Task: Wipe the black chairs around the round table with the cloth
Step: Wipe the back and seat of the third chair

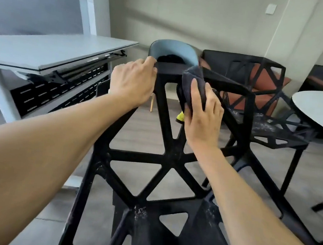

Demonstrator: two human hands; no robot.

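near chair (153, 159): black openwork of hard triangular struts; white specks on the low struts – these look unwiped.
left hand (134, 80): its grip is curled over the top edge of the chair back, steadying it.
right hand (202, 114): its grip is wrapped round the cloth (193, 80), a dark soft wad pressed on the top rail.
second chair (263, 120): same black lattice, seat dusty white – likely still to do.
round bench (319, 110): pale, smooth, right of it.
progress: early, by my judgement.

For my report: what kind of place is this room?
Probably an office meeting or break room: a grey folding table, a round table with black lattice chairs, and a wall switch.
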